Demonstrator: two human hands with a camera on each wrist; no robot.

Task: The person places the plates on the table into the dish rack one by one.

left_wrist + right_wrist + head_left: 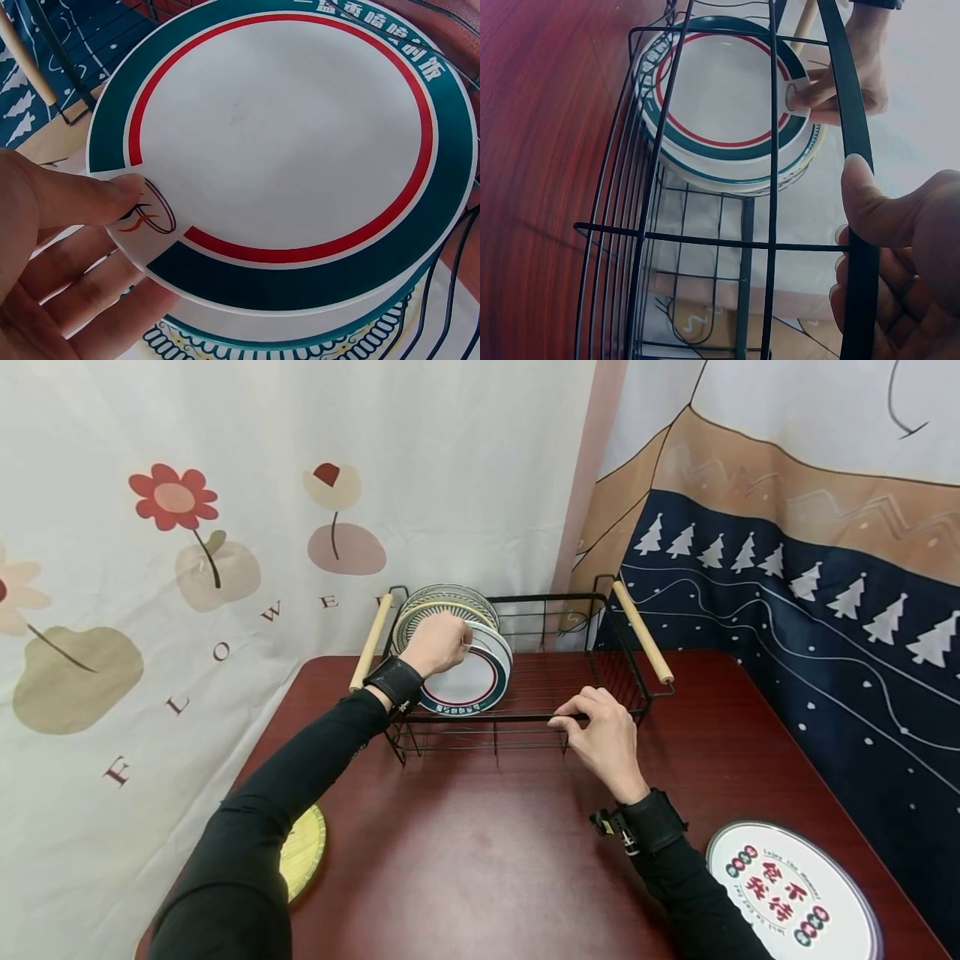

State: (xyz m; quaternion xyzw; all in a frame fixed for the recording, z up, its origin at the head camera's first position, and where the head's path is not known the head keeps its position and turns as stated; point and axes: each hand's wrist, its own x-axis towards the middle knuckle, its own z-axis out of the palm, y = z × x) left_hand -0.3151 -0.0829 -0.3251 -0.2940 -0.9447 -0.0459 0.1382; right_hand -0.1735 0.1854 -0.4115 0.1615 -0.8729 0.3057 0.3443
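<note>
Head view shows the left hand [438, 643] pinching the plate [471, 679] upright in the rack [525, 717]; its right-hand [603, 739] fingers curled on the front rail should steady it.

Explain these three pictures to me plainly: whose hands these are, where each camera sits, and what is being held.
A person works with two bare hands; no machine is involved. The wide picture comes from a camera on the head, the other two from cameras on the wrists. On the dark red table stands a black wire rack with wooden handles, holding several upright plates. The left hand pinches the rim of the front plate, white with green and red rings. The right hand grips the rack's front rail. A printed round plate and a yellow mat lie nearer the person.
</note>
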